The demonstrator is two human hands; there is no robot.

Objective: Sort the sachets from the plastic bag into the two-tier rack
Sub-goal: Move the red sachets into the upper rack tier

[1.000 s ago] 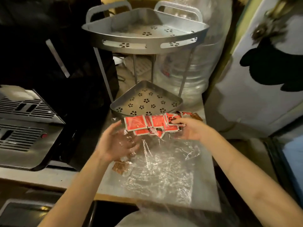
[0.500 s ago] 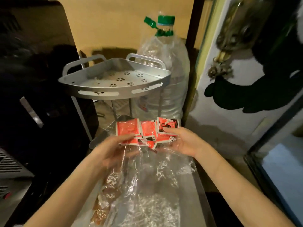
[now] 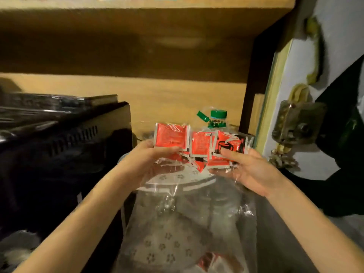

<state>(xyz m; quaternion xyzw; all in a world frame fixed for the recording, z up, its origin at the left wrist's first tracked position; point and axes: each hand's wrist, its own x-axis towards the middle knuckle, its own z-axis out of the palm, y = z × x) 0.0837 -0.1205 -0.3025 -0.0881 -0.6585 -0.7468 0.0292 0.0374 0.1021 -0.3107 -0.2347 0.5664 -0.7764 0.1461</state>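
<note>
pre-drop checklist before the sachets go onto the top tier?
1. Left hand grips the red sachets: ok.
2. Right hand pinches the same bunch: ok.
3. Bunch over the rack's top tier: ok.
4. Sachets free of the plastic bag: not ok, film still wraps them.
5. Top tier free: cannot tell, the bag veils it.
6. Lower tier free: not ok, a sachet lies near its front.

Sachets (image 3: pixel 170 137): glossy red foil-like packets. Bag (image 3: pixel 177 217): clear, crinkly, shiny plastic. Rack (image 3: pixel 197 183): matt perforated metal. Bottle (image 3: pixel 217 120): clear plastic, green cap. Back wall (image 3: pixel 177 95): matt wood.
</note>
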